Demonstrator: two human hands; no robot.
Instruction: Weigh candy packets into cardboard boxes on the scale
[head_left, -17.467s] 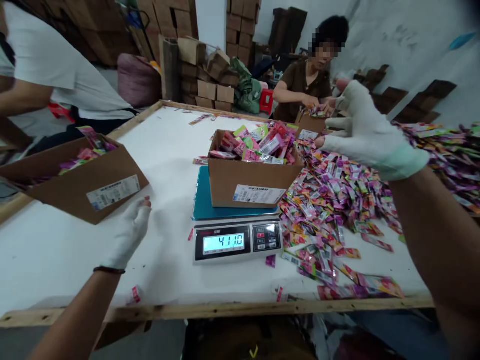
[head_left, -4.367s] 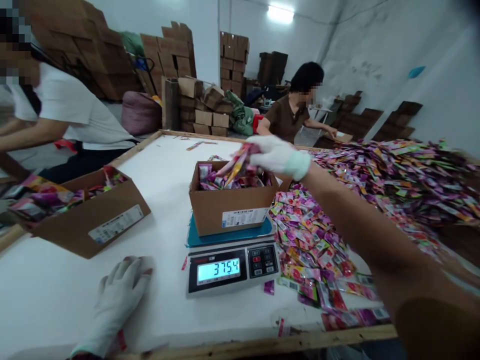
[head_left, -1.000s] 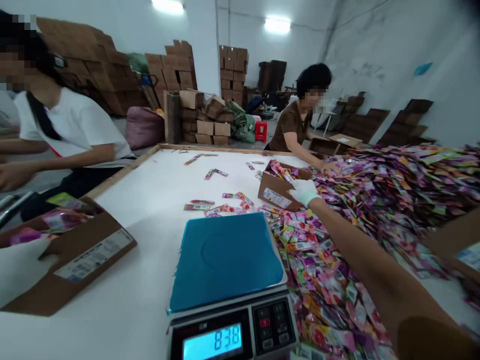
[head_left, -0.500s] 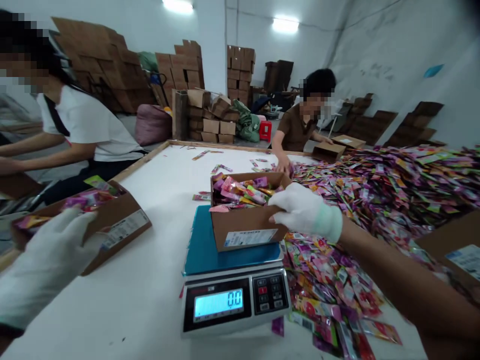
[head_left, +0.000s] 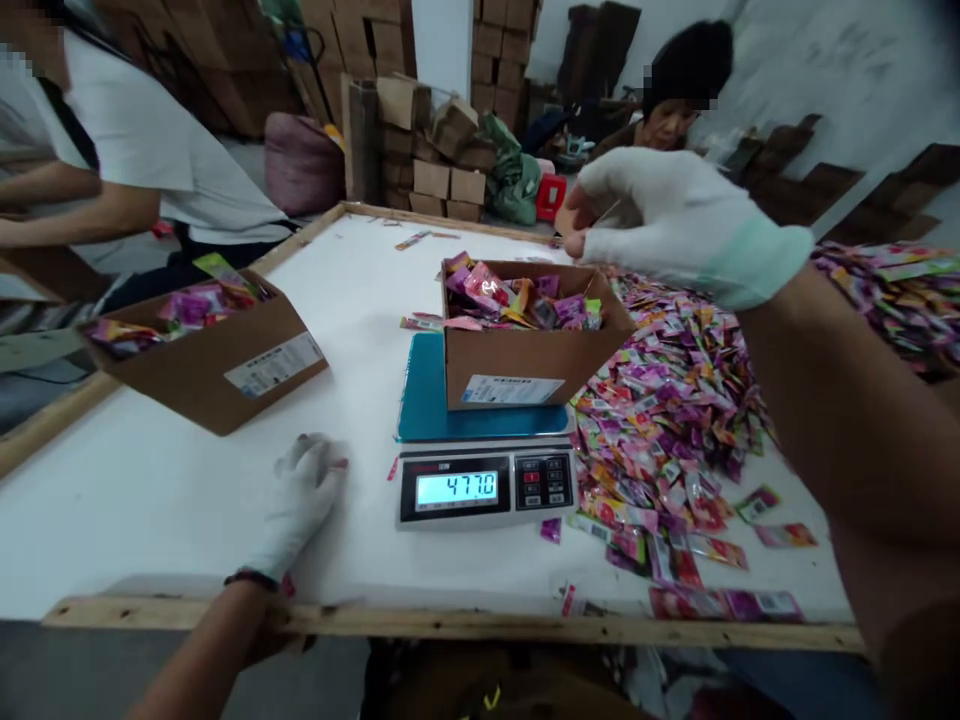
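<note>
- We curve the fingers of our raised white-gloved right hand point(head_left: 667, 222) toward the thumb; whether they pinch anything, we cannot tell.
- We rest our white-gloved left hand point(head_left: 301, 500) on the white tabletop point(head_left: 180, 500), fingers loosely bent, thumb apart.
- Between our hands, an open brown cardboard box point(head_left: 525, 355) of shiny sachets sits on a blue-topped digital scale point(head_left: 424, 405).

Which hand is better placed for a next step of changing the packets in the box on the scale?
Probably the right hand: it is raised near the open box, while the left hand lies low, left of the scale.
</note>
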